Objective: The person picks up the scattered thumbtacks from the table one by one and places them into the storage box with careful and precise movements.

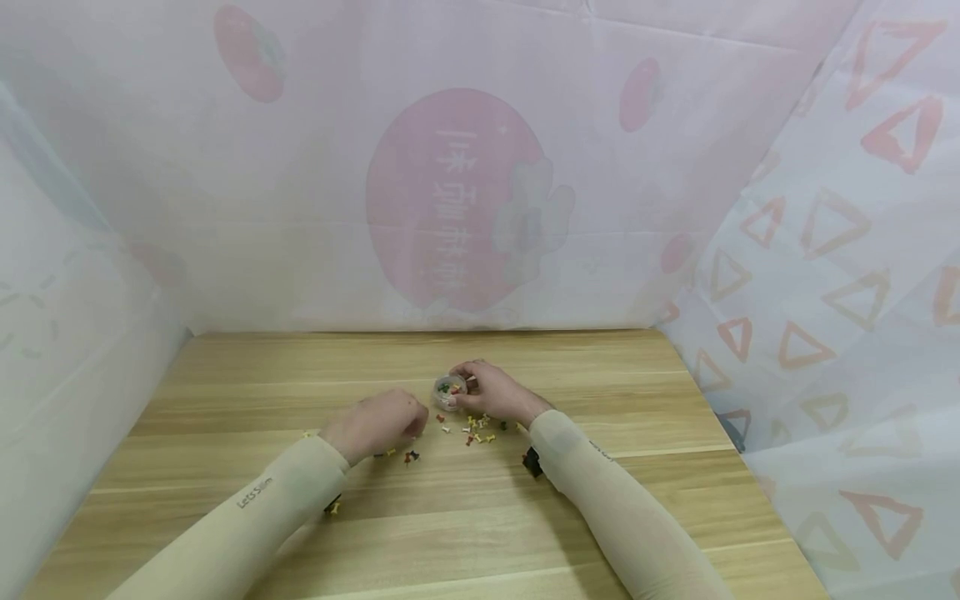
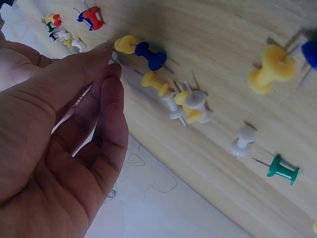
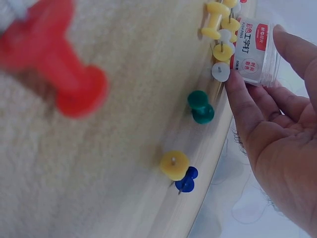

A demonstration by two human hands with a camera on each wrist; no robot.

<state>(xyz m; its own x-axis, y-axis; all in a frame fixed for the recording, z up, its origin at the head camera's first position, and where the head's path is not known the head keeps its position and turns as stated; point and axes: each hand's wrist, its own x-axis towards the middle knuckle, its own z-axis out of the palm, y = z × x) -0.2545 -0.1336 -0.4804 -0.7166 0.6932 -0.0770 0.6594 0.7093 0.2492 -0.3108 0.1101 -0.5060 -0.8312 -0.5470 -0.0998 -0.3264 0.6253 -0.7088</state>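
Note:
My right hand (image 1: 501, 395) grips a small clear plastic jar (image 3: 257, 47) from its side, thumb and fingers around it. Its label reads "PUSH PINS", and coloured pins show inside in the head view. To the jar's left, just over the wood, is my left hand (image 1: 381, 422). The left thumb and forefinger pinch a small white push pin (image 2: 114, 57), mostly hidden by the fingertips. Near them on the table lie a yellow pin (image 2: 126, 44) and a blue pin (image 2: 151, 57).
Loose push pins lie scattered around both hands, among them a green pin (image 3: 200, 106), a red pin (image 3: 59, 64) and a group of yellow and white pins (image 1: 477, 429). Printed cloth (image 1: 300, 250) hangs behind and beside the wooden table (image 1: 450, 533).

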